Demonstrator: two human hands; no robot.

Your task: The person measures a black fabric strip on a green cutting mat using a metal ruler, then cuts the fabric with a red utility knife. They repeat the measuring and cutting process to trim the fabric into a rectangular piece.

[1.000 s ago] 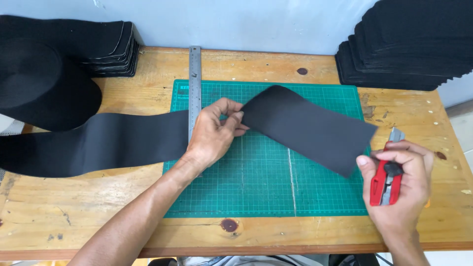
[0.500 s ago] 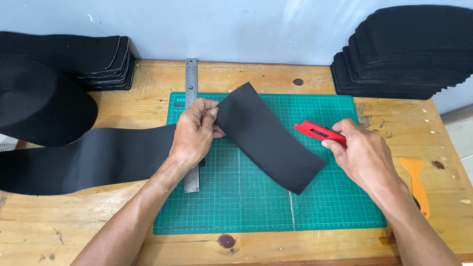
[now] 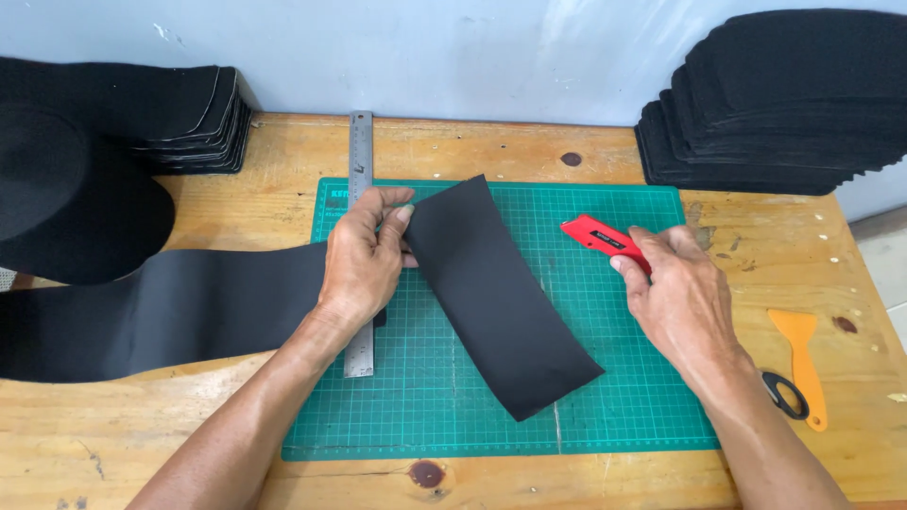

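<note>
Small craft or cutting workshop. Plain wooden workbench (image 3: 529, 151) with knots and scuffs, pushed against a bare pale-blue wall (image 3: 472, 57). Green gridded cutting mat (image 3: 614, 378) in the middle, steel ruler (image 3: 360, 161) lying across its left edge. Stacks of cut black sheet pieces at back left (image 3: 189, 123) and back right (image 3: 775, 113), a large roll of the same black material (image 3: 66, 198) at far left. Orange-handled tool (image 3: 798, 349) on the bench at right. Red utility knife (image 3: 605, 241) over the mat.
</note>
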